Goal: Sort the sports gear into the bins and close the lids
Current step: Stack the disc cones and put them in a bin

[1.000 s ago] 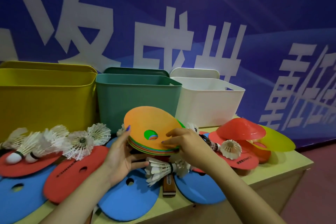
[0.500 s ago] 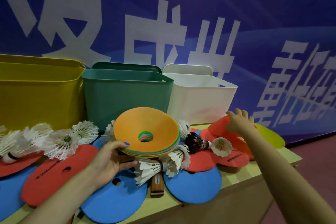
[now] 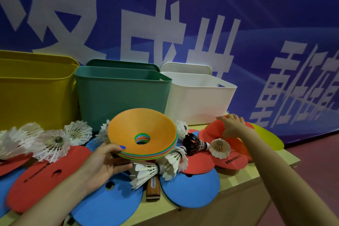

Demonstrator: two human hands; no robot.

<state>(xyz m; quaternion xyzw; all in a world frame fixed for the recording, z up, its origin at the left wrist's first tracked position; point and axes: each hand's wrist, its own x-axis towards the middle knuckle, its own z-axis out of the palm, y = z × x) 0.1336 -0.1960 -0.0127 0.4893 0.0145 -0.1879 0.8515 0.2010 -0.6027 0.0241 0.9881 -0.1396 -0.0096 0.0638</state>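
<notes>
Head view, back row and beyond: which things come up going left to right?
yellow bin → green bin → white bin → right hand on the red cone → yellow-green cone

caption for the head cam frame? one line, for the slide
Left hand holds a stack of disc cones while right hand reaches onto a red cone; three bins stand open.

Yellow bin (image 3: pixel 36 93) cut off by the left edge — interiors of all three bins not visible. Paddle handle (image 3: pixel 153 187) shows, blade hidden beneath shuttlecocks (image 3: pixel 146 172). Red cone (image 3: pixel 211 130) partly covered by right hand (image 3: pixel 232 126); print on red disc (image 3: pixel 233 160) illegible.
</notes>
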